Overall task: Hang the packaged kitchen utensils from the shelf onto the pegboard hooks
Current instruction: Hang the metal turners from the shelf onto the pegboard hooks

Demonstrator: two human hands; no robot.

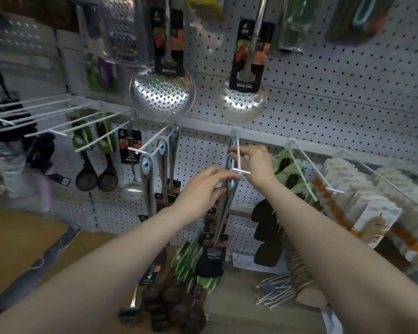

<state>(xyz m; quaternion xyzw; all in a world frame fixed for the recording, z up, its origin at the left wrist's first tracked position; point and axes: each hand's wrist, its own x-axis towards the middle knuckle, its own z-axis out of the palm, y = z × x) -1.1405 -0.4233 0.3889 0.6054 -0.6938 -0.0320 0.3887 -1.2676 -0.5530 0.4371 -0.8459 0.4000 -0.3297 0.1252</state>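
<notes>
The white peg hook (pixel 238 157) near the middle of the pegboard (pixel 323 97) serves as the landmark here. At its front tip, the left hand (pixel 200 191) pinches the upper handle of a packaged steel utensil (pixel 223 208), holding the blue-rimmed hanging eye right at the crossbar of the hook. Just behind the tip, the right hand (pixel 253 162) curls its fingers round the hook wire and the tops of utensils already hanging there, seemingly steadying them. The utensil hangs straight down from the hook tip, its black card sleeve (pixel 215 247) below, above the shelf (pixel 239 317) where more packaged pieces lie. It looks like polished metal: stiff, moderately heavy for its slimness, and probably slippery along the bare shaft, so it should swing as a pendulum if held loosely. The best hold seems to be close under the eye, where the plastic rim gives grip and the hole can be aimed onto the wire. The card sleeve is likely too flimsy to carry from.
</notes>
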